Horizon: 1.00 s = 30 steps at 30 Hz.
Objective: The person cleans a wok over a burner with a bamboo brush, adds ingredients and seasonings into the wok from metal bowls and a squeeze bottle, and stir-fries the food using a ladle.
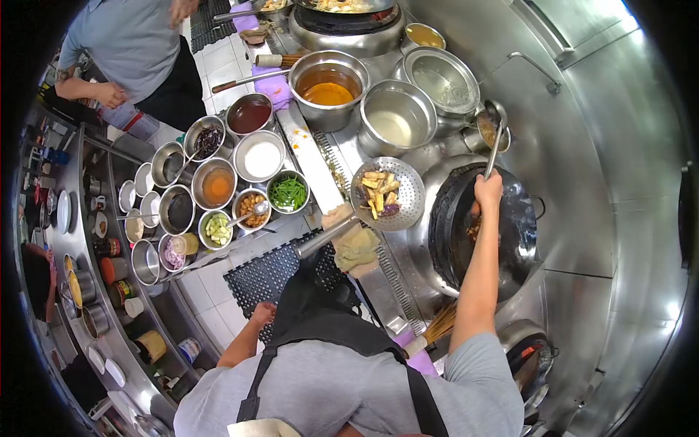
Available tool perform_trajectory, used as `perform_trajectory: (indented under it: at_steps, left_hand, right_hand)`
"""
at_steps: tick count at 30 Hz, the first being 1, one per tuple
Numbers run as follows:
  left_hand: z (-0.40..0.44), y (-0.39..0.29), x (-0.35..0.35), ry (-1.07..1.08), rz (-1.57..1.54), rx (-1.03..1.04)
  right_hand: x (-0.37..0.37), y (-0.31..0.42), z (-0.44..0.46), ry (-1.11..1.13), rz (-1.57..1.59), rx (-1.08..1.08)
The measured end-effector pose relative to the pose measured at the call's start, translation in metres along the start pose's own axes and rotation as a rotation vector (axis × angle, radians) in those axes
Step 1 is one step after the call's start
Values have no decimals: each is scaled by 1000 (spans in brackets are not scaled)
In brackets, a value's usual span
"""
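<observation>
My right hand [488, 187] is closed round the handle of a ladle [494, 155], reaching over the black wok [518, 229]. The ladle's bowl end is at a small metal pot [497, 137] behind the wok. Small bits of food lie in the wok, partly hidden by my forearm. To the left, a perforated strainer [412, 191] holds fried strips that look like eggplant [378, 191]; its thick handle extends over a folded cloth [357, 251]. My left hand [263, 313] hangs low beside the black apron [309, 306], fingers curled, with nothing visible in it.
Steel pots of liquid [399, 120] line the range. On the left stand several bowls of ingredients, including chopped greens [287, 192] and red sauce [249, 116]. A bamboo brush [440, 324] lies near my right side. Another person [135, 51] stands at upper left, holding a tin.
</observation>
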<state>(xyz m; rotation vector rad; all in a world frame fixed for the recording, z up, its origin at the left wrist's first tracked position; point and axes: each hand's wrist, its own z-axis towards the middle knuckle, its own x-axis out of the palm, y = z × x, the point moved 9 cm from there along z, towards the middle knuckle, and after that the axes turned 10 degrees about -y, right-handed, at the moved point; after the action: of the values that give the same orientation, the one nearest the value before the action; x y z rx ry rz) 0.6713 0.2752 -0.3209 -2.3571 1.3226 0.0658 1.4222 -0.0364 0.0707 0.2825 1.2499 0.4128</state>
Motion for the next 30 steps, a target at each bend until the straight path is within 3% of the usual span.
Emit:
perform_trajectory:
  at_steps: [3, 4, 5, 7, 9, 10, 11, 13, 15, 17, 20, 23, 24, 25, 26, 27, 28, 29, 30]
  left_hand:
    - [16, -36, 4, 89, 41, 142]
    - [23, -51, 7, 128, 55, 211]
    - [33, -67, 7, 122, 86, 287]
    - [49, -97, 9, 110, 136, 438]
    - [51, -132, 3, -14, 299, 539]
    - [48, -146, 2, -28, 279, 569]
    - [43, -157, 3, -44, 255, 598]
    - [36, -171, 11, -35, 243, 660]
    - [25, -155, 15, -8, 255, 701]
    - [16, -117, 27, -18, 358, 752]
    - [-2, -50, 51, 69, 444, 856]
    - [-58, -47, 32, 230, 483, 353]
    - [-70, -68, 22, 195, 544, 597]
    - [-69, -72, 10, 178, 471, 621]
    - [-67, -69, 2, 168, 402, 643]
    - [-72, -73, -8, 160, 338, 671]
    - [-74, -76, -16, 143, 166, 631]
    - [-78, -79, -21, 129, 153, 581]
    - [-80, -81, -24, 122, 140, 530]
  right_hand:
    - [-13, 54, -5, -47, 190, -35]
    - [21, 33, 10, 20, 240, 44]
    - [26, 52, 2, 183, 441, 264]
    - [64, 51, 11, 434, 795, 420]
    - [97, 47, 10, 782, 1528, 933]
    - [86, 59, 0, 827, 1728, 1141]
    - [83, 57, -3, 943, 1579, 865]
    - [59, 53, -11, 638, 940, 434]
    - [11, 59, -29, 386, 421, 142]
    - [-36, 72, -50, 94, 86, -212]
    - [-48, 51, -77, 114, 24, -241]
    - [-57, 18, -78, 143, 5, -344]
    - [-61, 6, -76, 183, 89, -328]
    - [-66, -3, -79, 223, 170, -308]
    - [-75, -10, -96, 344, 351, -61]
    - [-80, -17, -107, 315, 415, -75]
    - [-88, -15, -116, 180, 409, -275]
    - [-97, -12, -127, -39, 342, -563]
    - [-109, 4, -151, -199, 291, -719]
